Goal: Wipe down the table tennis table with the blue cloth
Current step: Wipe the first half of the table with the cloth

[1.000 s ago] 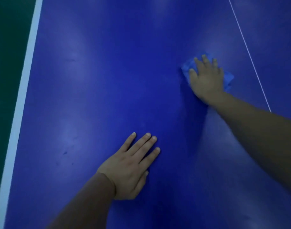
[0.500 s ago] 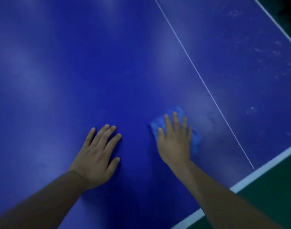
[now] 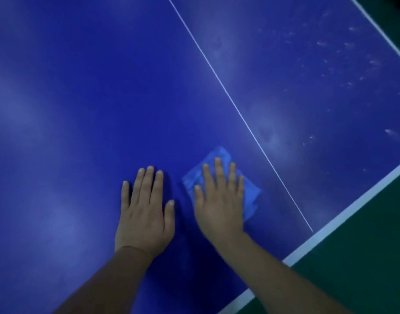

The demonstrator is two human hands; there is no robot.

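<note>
The table tennis table [image 3: 85, 91] fills the view, deep blue with a thin white centre line [image 3: 235, 105]. A folded blue cloth [image 3: 251, 196] lies flat on it, just left of that line and near the table's near edge. My right hand [image 3: 219, 205] presses flat on the cloth, fingers spread, covering most of it. My left hand [image 3: 145, 211] rests palm down on the bare table surface right beside it, holding nothing.
The white border stripe [image 3: 344, 214] marks the table's near edge at the lower right, with green floor [image 3: 364, 257] beyond it. To the right of the centre line the surface shows pale smudges and specks [image 3: 344, 64].
The view has swung to the right end of the table. My right hand has dragged the cloth back towards me, ending beside the left hand near the table's edge.
</note>
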